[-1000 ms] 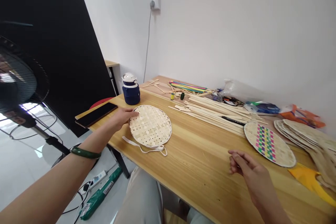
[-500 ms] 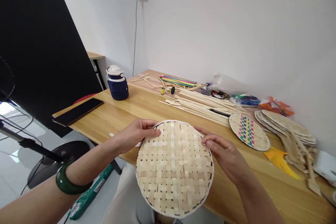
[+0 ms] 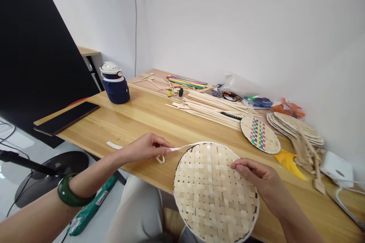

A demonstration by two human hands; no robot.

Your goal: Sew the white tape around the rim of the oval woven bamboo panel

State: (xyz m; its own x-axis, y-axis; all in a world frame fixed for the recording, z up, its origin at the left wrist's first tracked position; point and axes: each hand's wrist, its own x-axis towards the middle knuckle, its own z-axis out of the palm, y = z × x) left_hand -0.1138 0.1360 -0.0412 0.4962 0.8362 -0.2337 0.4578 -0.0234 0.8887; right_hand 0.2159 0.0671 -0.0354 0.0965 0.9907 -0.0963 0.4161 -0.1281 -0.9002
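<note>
Your left hand (image 3: 146, 148) has its grip pinched on the white strip (image 3: 182, 147). Your right hand (image 3: 258, 178) has its grip clamped on the woven disc (image 3: 211, 197) at the table (image 3: 137, 121) edge.

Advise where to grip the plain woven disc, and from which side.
Probably the near rim of the plain woven disc, from the person's side: it is flat and thin, and that half juts past the table edge, so fingers fit beneath. The right hand rests on top; the left hand pinches the white strip off the far-left rim.
</note>
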